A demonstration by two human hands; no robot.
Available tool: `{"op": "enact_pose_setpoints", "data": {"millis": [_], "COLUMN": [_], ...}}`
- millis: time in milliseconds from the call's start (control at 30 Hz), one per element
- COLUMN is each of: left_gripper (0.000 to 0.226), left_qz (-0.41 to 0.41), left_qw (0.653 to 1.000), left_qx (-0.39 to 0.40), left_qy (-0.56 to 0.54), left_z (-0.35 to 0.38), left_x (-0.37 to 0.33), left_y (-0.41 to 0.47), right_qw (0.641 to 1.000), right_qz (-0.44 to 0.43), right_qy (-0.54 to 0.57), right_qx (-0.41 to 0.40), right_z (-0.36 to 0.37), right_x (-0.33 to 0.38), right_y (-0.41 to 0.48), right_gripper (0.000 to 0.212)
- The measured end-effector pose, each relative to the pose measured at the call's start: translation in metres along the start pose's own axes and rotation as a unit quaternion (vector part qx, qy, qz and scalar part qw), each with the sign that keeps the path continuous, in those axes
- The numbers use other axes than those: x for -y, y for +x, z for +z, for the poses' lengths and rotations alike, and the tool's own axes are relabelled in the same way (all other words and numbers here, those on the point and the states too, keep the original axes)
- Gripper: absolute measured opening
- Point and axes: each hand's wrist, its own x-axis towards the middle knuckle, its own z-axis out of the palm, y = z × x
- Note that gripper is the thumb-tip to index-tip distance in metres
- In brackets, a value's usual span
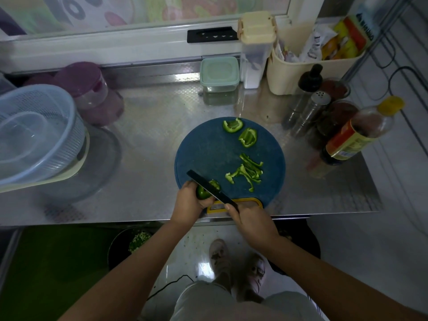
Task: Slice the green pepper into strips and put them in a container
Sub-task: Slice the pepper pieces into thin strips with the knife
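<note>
A round blue cutting board (208, 147) lies on the steel counter. My left hand (188, 202) grips a green pepper piece (203, 192) at the board's near left edge. A black knife (208, 187) rests its blade across that piece, and my right hand (250, 222) holds its handle. Several cut strips (247, 172) lie in a pile at the board's right. Two larger pepper pieces (240, 132) sit at the far edge. A small lidded pale green container (219, 74) stands at the back of the counter.
A clear colander with a bowl inside (34, 135) and purple jars (92, 91) stand at left. Bottles, shakers and a sauce bottle (354, 135) crowd the right. A cream bin (312, 61) and tall canister (254, 47) stand behind. The counter edge (115, 222) runs near me.
</note>
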Motion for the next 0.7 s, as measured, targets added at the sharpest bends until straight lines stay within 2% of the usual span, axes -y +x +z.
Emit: {"op": "enact_pose_setpoints", "data": {"millis": [67,133,333,400,500,600,700], "left_gripper": [0.035,0.034,0.033,0.035,0.035,0.033,0.031], "left_qz": [-0.008,-0.008,0.0,0.0,0.002,0.0,0.012], "left_qw": [1.0,1.0,1.0,1.0,1.0,1.0,1.0], "left_qx": [0.007,0.005,0.003,0.0,-0.001,0.0,0.005], "left_qy": [-0.006,-0.007,0.005,0.006,0.012,0.015,0.017], "left_z": [0.0,0.001,0.002,0.002,0.003,0.004,0.003], "left_x": [0.0,0.001,0.007,0.009,0.01,0.012,0.012], "left_y": [0.0,0.001,0.006,0.008,0.01,0.01,0.008], "right_qw": [1.0,1.0,0.999,0.997,0.99,0.994,0.99], "right_qz": [-0.003,0.003,0.007,0.001,0.04,0.056,0.088], "right_qy": [-0.02,-0.022,0.025,0.043,0.083,0.046,0.072], "right_qx": [0.017,0.015,0.032,0.061,0.104,0.086,0.082], "right_z": [-0.003,-0.004,0.002,-0.001,-0.008,-0.01,-0.008], "right_x": [0.004,0.007,0.001,0.001,0.004,0.02,0.036], "right_y": [-0.001,-0.001,0.01,0.014,0.018,0.031,0.049], "right_gripper": [0.066,0.057,0.066,0.063,0.059,0.061,0.066]}}
